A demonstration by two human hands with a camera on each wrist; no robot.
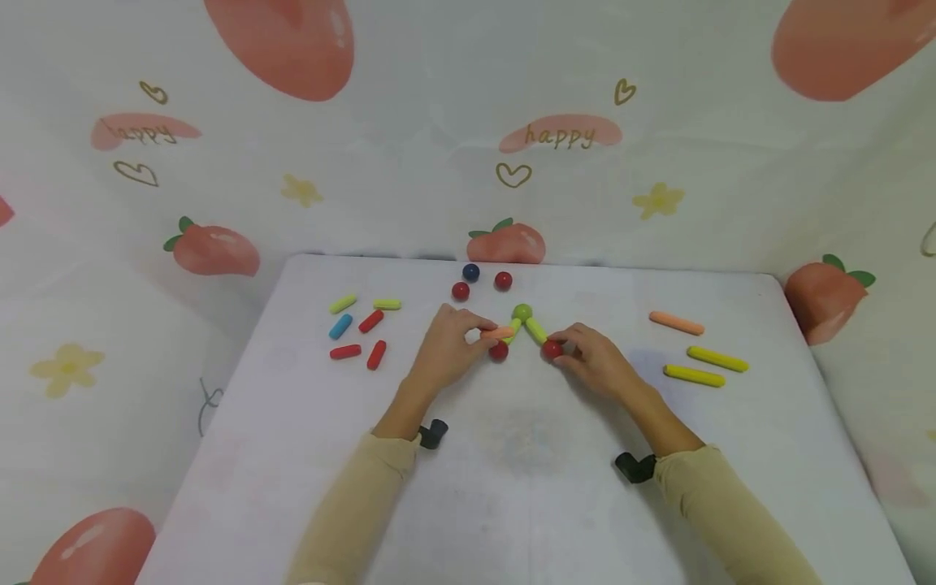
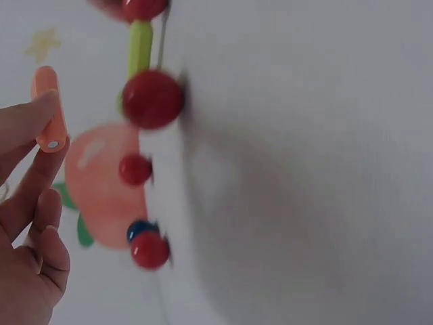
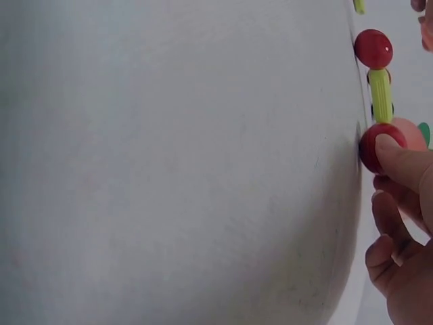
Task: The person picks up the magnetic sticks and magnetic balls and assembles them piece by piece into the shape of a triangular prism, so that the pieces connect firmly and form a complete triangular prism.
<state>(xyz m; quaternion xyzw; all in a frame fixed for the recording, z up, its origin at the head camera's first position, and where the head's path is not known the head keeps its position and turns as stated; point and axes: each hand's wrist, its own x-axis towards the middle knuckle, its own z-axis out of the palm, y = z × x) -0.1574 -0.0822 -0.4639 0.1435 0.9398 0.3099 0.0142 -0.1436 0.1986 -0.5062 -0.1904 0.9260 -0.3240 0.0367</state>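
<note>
My left hand (image 1: 449, 345) pinches a short orange magnetic stick (image 1: 497, 333) between thumb and fingers; in the left wrist view the orange stick (image 2: 45, 81) shows a silver dot at its end. Below it on the table sits a red ball (image 1: 498, 351). With thumb and fingertips, my right hand (image 1: 600, 361) holds a second red ball (image 1: 552, 350), its thumb lying across the red ball (image 3: 370, 150) in the right wrist view. Two yellow-green sticks (image 1: 536, 330) spread in a V from a green ball (image 1: 522, 312) towards the two red balls.
Behind the hands are a dark blue ball (image 1: 471, 273) and two red balls (image 1: 503, 280). Several short sticks, such as a blue stick (image 1: 340, 327) and a red stick (image 1: 345, 352), lie at left. At right lie a longer orange stick (image 1: 676, 322) and two yellow sticks (image 1: 717, 359).
</note>
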